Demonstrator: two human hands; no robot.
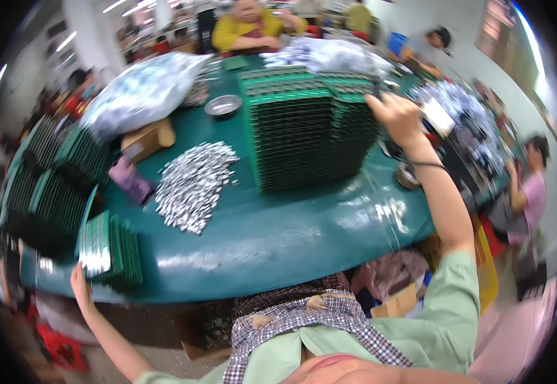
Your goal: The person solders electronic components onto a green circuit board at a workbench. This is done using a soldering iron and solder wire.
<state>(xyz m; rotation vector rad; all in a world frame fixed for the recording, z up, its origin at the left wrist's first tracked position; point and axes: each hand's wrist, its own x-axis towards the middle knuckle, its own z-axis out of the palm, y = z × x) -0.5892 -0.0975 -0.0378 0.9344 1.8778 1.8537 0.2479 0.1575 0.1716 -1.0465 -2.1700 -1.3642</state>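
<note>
At the left front of the table, my left hand [81,286] pinches the lower left corner of a green circuit board panel [95,246], which stands at the front of a short row of upright panels [128,256]. My right hand [398,116] is raised at the right end of a tall stack of green circuit boards [291,137]. Its fingers are curled, and a small dark thing sticks out by the fingertips, too blurred to name. A heap of small silvery parts [196,185] lies on the table between my hands.
More board stacks [54,205] line the table's left end. A purple object [131,180], a brown carton [147,142], a metal dish [223,105] and a bulging plastic bag [141,89] lie beyond. Tools and bagged parts [467,121] crowd the right. Several people sit around.
</note>
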